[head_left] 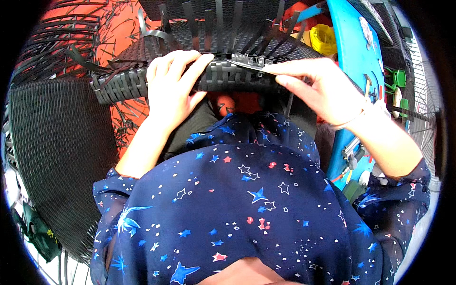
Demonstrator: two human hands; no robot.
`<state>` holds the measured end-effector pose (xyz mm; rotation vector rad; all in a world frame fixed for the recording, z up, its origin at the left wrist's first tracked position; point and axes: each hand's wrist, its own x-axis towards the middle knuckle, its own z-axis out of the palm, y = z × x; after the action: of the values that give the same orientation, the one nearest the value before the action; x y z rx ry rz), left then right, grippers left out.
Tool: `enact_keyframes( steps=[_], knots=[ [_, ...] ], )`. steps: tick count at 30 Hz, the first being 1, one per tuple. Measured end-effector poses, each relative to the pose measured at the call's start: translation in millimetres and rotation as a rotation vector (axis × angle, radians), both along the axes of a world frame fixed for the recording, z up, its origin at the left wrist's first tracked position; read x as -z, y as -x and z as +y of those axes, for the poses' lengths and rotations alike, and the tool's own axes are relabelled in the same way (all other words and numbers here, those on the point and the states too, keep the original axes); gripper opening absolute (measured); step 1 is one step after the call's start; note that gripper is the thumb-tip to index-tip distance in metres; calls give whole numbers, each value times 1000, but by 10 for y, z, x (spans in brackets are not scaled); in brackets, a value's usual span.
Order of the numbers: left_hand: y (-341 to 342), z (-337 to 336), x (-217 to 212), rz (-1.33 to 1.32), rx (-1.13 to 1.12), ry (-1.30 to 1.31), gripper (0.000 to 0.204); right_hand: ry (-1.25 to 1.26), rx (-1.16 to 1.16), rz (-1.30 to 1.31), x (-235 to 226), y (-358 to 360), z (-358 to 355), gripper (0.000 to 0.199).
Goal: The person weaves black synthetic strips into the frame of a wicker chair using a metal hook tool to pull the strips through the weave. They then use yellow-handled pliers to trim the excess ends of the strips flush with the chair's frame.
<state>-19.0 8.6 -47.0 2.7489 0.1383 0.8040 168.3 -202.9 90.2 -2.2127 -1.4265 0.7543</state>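
A black woven wicker piece [216,81] with a thick rolled edge lies across in front of me, with loose flat strips [192,23] standing up from its far side. My left hand [173,78] grips that edge left of the middle, fingers over the top and thumb at the near side. My right hand [316,83] pinches a thin, flat dark piece [251,67] between thumb and forefinger. It has a shiny edge and points left along the top of the weave; whether it is a strip or a slim tool I cannot tell.
A dark woven panel [61,142] stands at my left. Orange-red floor [127,40] carries scattered black offcuts. On the right, a blue table [343,42] holds small tools, with a yellow container [323,39] beside it. Green-handled tools [398,78] hang farther right.
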Motion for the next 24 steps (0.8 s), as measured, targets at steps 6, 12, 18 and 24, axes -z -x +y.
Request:
enact_keyframes(
  steps=[6, 12, 18, 24],
  knots=[
    [1, 52, 10, 4, -1, 31, 80, -31, -175, -174, -29, -107, 63, 29],
    [4, 37, -37, 24, -6, 36, 76, 366, -520, -38, -516, -613, 819, 28],
    [22, -27, 8, -27, 2, 15, 68, 383, -436, 239, -354, -808, 807, 28],
    [115, -54, 27, -22, -15, 19, 68, 265, -474, 65, -332, -600, 671, 27]
  ],
)
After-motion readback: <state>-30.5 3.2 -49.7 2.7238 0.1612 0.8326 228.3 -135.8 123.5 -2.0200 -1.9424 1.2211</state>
